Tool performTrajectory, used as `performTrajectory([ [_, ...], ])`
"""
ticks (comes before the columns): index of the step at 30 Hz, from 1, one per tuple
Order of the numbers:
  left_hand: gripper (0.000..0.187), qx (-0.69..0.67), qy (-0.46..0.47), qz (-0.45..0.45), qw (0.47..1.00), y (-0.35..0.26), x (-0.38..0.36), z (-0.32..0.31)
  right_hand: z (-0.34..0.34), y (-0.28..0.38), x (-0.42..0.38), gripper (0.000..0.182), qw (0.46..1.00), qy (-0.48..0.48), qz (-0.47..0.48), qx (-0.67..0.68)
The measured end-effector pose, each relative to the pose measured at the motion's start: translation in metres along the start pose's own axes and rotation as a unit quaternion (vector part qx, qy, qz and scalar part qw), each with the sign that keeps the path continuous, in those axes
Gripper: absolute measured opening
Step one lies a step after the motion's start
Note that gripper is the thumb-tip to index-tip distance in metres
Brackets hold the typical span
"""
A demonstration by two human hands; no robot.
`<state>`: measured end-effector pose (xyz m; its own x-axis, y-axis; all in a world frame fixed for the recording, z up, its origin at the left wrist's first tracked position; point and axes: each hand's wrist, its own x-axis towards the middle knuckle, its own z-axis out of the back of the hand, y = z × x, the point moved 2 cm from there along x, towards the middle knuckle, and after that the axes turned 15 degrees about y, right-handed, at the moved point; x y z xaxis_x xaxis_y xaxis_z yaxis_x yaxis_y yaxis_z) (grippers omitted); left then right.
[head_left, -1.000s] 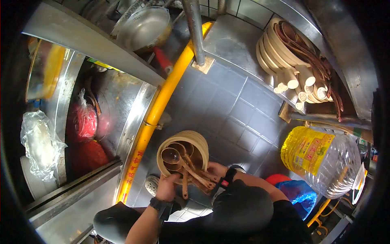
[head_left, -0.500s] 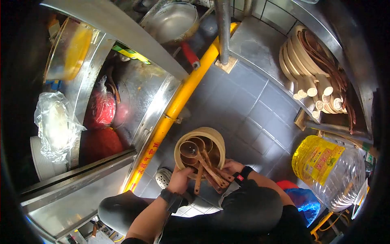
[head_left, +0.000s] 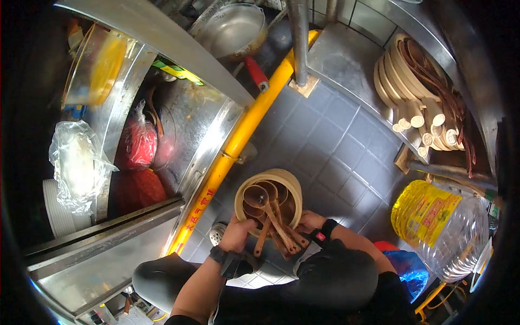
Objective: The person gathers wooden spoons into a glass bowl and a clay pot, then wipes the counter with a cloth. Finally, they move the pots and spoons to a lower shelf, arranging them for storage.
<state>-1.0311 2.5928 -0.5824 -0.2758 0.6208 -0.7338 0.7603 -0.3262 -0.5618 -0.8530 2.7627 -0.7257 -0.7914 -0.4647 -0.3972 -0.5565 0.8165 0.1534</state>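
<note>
A round cream-coloured bowl (head_left: 283,178), seemingly stacked on others, is held low above the dark tiled floor between my knees. Several brown wooden ladles (head_left: 276,221) lie inside, their scoops toward the far side and their long handles poking out over the near rim. My left hand (head_left: 236,233) is closed on the bowl's near left side, thumb over the rim. On the right side, my right hand (head_left: 311,221) grips the bowl too; its fingertips are partly hidden. Both wrists wear black bands.
A metal shelf (head_left: 346,57) at upper right holds stacked cream-handled bowls (head_left: 387,81) with more brown ladles. Below it stands a large clear oil bottle (head_left: 433,225). A yellow pipe (head_left: 244,135) runs diagonally on the left beside a steel cabinet with bagged items. A metal pan (head_left: 230,30) sits at the top.
The ladles in the bowl have shifted slightly, with one handle swinging left. My hands keep the same hold, and the whole view has moved a little.
</note>
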Motion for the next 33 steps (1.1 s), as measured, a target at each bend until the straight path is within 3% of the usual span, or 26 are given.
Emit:
performTrajectory([
  [1, 0.049, 0.015, -0.017, 0.009, 1.000, 0.000, 0.000, 0.001, 0.002, -0.002, -0.001, 0.041, 1.000, 0.000, 0.001, 0.000],
  [3, 0.046, 0.032, -0.035, 0.018, 0.999, -0.005, -0.001, -0.003, 0.002, 0.002, -0.002, 0.042, 0.981, 0.022, 0.047, -0.185],
  [5, 0.047, 0.012, -0.005, -0.007, 1.000, -0.010, -0.004, -0.009, 0.001, 0.001, -0.004, 0.042, 0.926, 0.043, 0.091, -0.363],
  [7, 0.049, 0.011, -0.010, -0.006, 1.000, -0.005, 0.000, -0.003, 0.011, -0.006, -0.002, 0.042, 0.886, 0.053, 0.112, -0.447],
  [10, 0.048, 0.033, -0.006, 0.005, 0.999, -0.008, 0.000, 0.000, 0.027, -0.019, 0.008, 0.051, 0.921, 0.149, 0.163, -0.321],
  [11, 0.045, 0.056, 0.004, 0.013, 0.998, -0.010, 0.000, 0.000, 0.016, -0.012, 0.002, 0.053, 0.976, 0.105, 0.085, -0.169],
  [12, 0.045, 0.057, 0.005, 0.012, 0.998, -0.010, 0.001, 0.000, 0.010, -0.009, 0.000, 0.056, 0.998, 0.058, 0.005, -0.013],
  [16, 0.049, 0.068, 0.007, -0.005, 0.998, -0.013, 0.006, 0.008, 0.003, -0.013, 0.010, 0.058, 0.994, 0.100, 0.040, -0.021],
  [19, 0.054, 0.055, 0.027, 0.000, 0.998, -0.016, 0.009, 0.010, 0.000, -0.013, 0.012, 0.052, 0.995, 0.029, 0.050, -0.087],
  [22, 0.055, 0.055, 0.034, -0.010, 0.998, -0.020, 0.010, 0.006, 0.018, -0.019, 0.019, 0.039, 0.990, 0.034, 0.070, -0.121],
  [25, 0.052, 0.052, 0.025, -0.018, 0.998, -0.022, 0.008, 0.003, 0.027, -0.026, 0.028, 0.027, 0.997, 0.029, 0.032, -0.060],
  [27, 0.049, 0.048, 0.019, -0.020, 0.998, -0.021, 0.007, 0.004, 0.010, -0.012, 0.027, 0.024, 0.967, -0.020, 0.021, -0.251],
  [31, 0.045, 0.094, -0.004, 0.013, 0.995, -0.035, -0.003, -0.012, -0.022, -0.001, 0.022, 0.023, 0.939, -0.129, 0.063, -0.313],
  [33, 0.043, 0.124, -0.020, 0.033, 0.992, -0.040, -0.002, -0.017, -0.015, -0.007, 0.020, 0.022, 0.933, -0.154, 0.011, -0.325],
])
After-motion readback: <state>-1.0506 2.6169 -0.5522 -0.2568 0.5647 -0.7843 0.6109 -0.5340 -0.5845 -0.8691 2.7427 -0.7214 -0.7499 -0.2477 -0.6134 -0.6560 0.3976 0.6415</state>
